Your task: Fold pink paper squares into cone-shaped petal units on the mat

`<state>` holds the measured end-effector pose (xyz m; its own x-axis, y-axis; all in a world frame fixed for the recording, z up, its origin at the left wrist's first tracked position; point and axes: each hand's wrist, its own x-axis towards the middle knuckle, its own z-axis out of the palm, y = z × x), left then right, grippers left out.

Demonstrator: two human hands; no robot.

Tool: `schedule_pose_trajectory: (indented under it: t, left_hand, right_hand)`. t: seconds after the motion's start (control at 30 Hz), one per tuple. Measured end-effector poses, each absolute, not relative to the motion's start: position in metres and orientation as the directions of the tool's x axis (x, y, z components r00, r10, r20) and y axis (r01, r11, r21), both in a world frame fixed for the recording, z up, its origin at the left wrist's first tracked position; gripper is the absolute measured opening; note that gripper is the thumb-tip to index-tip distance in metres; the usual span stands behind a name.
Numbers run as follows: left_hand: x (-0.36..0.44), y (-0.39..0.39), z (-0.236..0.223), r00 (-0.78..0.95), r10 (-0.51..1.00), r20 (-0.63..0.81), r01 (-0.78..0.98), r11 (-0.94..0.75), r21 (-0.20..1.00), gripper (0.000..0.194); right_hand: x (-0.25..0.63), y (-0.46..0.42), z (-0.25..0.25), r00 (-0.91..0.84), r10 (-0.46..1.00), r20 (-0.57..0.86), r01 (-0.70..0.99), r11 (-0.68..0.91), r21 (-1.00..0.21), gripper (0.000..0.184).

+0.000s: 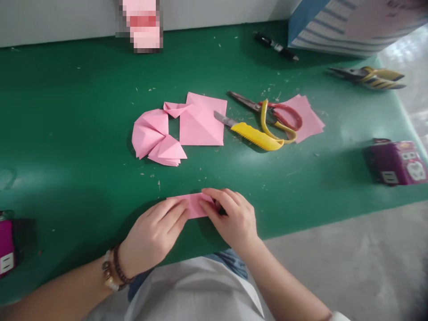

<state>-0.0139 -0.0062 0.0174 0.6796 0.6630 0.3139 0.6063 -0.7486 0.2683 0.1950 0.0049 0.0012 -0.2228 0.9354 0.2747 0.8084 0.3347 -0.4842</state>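
A folded strip of pink paper [195, 206] lies low on the green table near its front edge. My left hand [155, 232] rests on the strip's left part, fingers together, holding it; the thumb is hidden. On the strip's right end, my right hand [234, 216] is closed, thumb and fingers pinching the paper. Beyond my hands are a fan-like folded pink paper piece [150, 133], a small pointed pink fold [174, 109] and a larger creased pink square [200, 125].
Right of the papers lie a yellow-handled knife [257, 137], red-and-yellow scissors [249, 102] and pink sheets [306, 118]. Farther out are a pen [276, 47], pliers [371, 76] and a striped box [334, 26]. Purple objects sit at right [397, 162] and left [6, 245].
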Motion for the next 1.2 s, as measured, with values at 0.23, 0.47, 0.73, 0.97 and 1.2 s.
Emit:
schedule_pose_trajectory:
  t: [0.23, 0.47, 0.73, 0.97, 1.2]
  left_hand:
    - [-0.0154, -0.009, 0.016, 0.684, 0.67, 0.287, 0.613, -0.742, 0.271, 0.029]
    - [-0.0152, -0.0098, 0.0157, 0.675, 0.681, 0.285, 0.629, -0.733, 0.26, 0.03]
    - [-0.0144, -0.0097, 0.0159, 0.668, 0.689, 0.282, 0.629, -0.725, 0.281, 0.029]
    - [-0.0147, -0.01, 0.0153, 0.667, 0.698, 0.26, 0.626, -0.714, 0.312, 0.029]
    - [-0.0139, -0.0096, 0.0157, 0.663, 0.704, 0.255, 0.631, -0.709, 0.315, 0.03]
  right_hand:
    - [0.1949, 0.0049, 0.0026, -0.221, 0.939, 0.262, 0.82, 0.325, -0.471, 0.01]
    - [0.1941, 0.005, 0.0026, -0.206, 0.95, 0.236, 0.829, 0.297, -0.473, 0.013]
    - [0.1931, 0.0054, 0.0037, -0.211, 0.948, 0.239, 0.833, 0.302, -0.464, 0.013]
    - [0.1944, 0.0037, 0.0016, -0.168, 0.966, 0.199, 0.814, 0.249, -0.525, 0.015]
    - [0.196, 0.003, -0.0015, -0.15, 0.972, 0.18, 0.807, 0.226, -0.546, 0.018]
